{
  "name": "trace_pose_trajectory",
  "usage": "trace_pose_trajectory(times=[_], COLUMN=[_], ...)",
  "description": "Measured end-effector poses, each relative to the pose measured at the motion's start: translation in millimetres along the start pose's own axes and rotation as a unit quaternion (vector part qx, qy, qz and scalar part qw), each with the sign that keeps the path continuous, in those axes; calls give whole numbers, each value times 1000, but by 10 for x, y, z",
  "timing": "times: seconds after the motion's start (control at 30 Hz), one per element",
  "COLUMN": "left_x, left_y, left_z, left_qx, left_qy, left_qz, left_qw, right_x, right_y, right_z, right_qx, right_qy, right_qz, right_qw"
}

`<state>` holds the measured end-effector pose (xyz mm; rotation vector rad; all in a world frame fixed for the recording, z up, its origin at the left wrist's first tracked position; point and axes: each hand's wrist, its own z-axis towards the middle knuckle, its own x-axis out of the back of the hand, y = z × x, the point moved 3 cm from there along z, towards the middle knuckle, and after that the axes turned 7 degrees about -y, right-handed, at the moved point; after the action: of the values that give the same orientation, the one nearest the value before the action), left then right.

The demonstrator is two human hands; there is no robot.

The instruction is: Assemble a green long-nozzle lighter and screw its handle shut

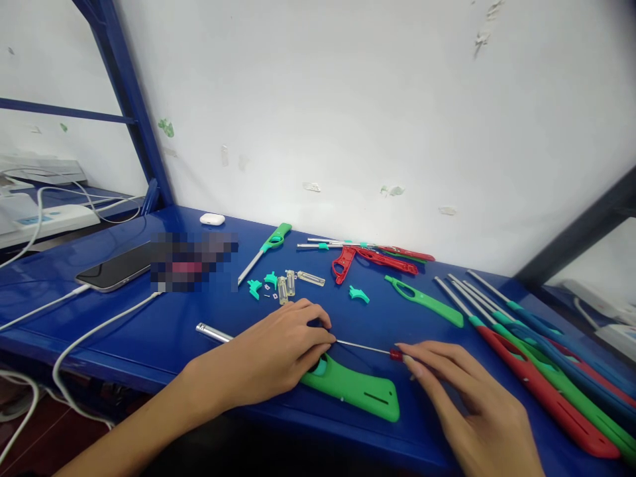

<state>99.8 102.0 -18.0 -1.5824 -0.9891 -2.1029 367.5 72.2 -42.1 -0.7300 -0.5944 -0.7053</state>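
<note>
My left hand (283,351) rests over a green gas lighter (355,387) lying near the table's front edge, its metal tube (213,333) sticking out on the left. The thumb and index finger of that hand are closed at the tip of a thin screwdriver (365,346). My right hand (472,391) pinches the screwdriver's red handle between thumb and fingertips. The shaft runs level above the green handle. Whether a small part sits at the screwdriver's tip is hidden by the left fingers.
Clear fuel tanks (287,288) and teal triggers (358,294) lie loose behind my hands. A green handle shell (424,301), red shells (368,258) and another green lighter (271,245) lie farther back. Several assembled lighters (541,377) line the right. A phone (116,265) with a cable is left.
</note>
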Motion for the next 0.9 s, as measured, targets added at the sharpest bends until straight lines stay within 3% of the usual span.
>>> trace_pose_trajectory(times=[0.33,0.9], left_x=[23,43], left_y=[-136,-120], left_z=[-40,100], left_qx=[5,1], left_qy=[-19,-25], left_qz=[29,56], left_qw=[999,998], right_x=[2,1], right_y=[13,-27], right_z=[-8,-10], right_qx=[5,-9], right_qy=[12,19], right_qz=[0,9], right_qw=[1000,1000])
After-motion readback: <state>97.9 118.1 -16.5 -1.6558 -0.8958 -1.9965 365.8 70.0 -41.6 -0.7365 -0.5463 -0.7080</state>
